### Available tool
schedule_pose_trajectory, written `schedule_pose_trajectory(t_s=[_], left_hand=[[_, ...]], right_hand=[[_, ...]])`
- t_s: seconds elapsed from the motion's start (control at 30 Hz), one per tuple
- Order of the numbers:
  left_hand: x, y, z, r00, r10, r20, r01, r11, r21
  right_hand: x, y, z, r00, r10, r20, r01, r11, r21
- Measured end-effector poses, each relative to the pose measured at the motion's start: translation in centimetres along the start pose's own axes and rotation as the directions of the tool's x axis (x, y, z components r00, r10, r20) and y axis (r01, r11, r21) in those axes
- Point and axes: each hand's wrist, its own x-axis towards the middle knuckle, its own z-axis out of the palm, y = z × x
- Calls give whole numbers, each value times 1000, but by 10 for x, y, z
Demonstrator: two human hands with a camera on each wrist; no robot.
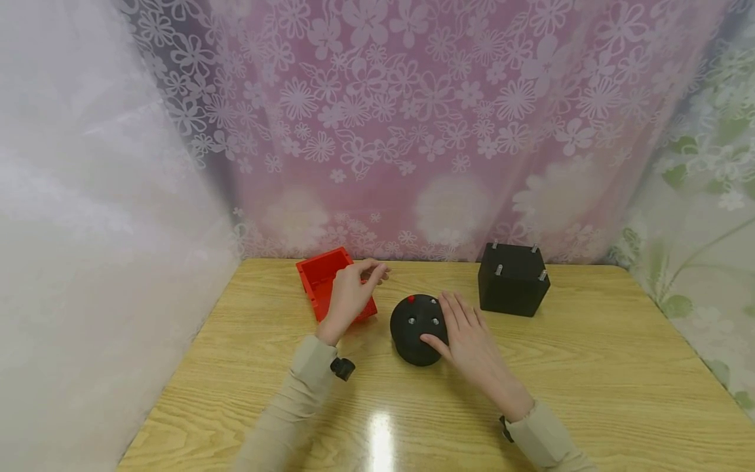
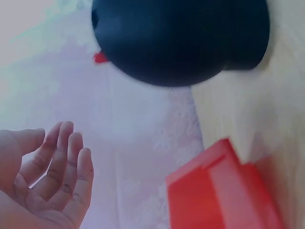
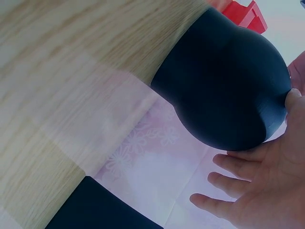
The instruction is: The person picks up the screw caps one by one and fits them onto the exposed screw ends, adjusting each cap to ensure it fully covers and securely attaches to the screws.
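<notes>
A rounded black object (image 1: 415, 344) with a domed top stands on the table, with several small silver pieces and one red piece (image 1: 411, 299) on it. Against its right side rests my right hand (image 1: 472, 341), the thumb on the front and the fingers extended along the side. In the right wrist view, the dome (image 3: 233, 90) touches the thumb and forefinger, while the other fingers stand apart from it. My left hand (image 1: 350, 292) hovers by the red open box (image 1: 315, 288), partly covering it. Its fingers (image 2: 57, 176) bend loosely with nothing between them.
At the back right stands a black block (image 1: 512, 288) with silver pegs sticking up at its top corners. A flowered pink curtain (image 1: 383, 131) hangs behind the wooden table (image 1: 601, 367), and pale sheets flank both sides.
</notes>
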Motion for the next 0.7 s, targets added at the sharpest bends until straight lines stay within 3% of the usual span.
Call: schedule_pose_trajectory(t_s=[0.2, 0.37, 0.53, 0.7], left_hand=[[11, -2, -21, 997, -50, -58, 52, 998, 30], [22, -14, -32, 993, -89, -79, 96, 991, 92], [35, -32, -38, 988, -112, -107, 130, 975, 177], [46, -48, -39, 977, -181, -109, 199, 960, 194]], right_hand=[[0, 0, 0, 1000, 3, 13, -3, 1000, 3], [0, 1, -1, 1000, 3, 23, -3, 1000, -4], [0, 1, 0, 1000, 3, 24, -3, 1000, -2], [-1, 1, 2, 1000, -3, 10, 3, 1000, -2]])
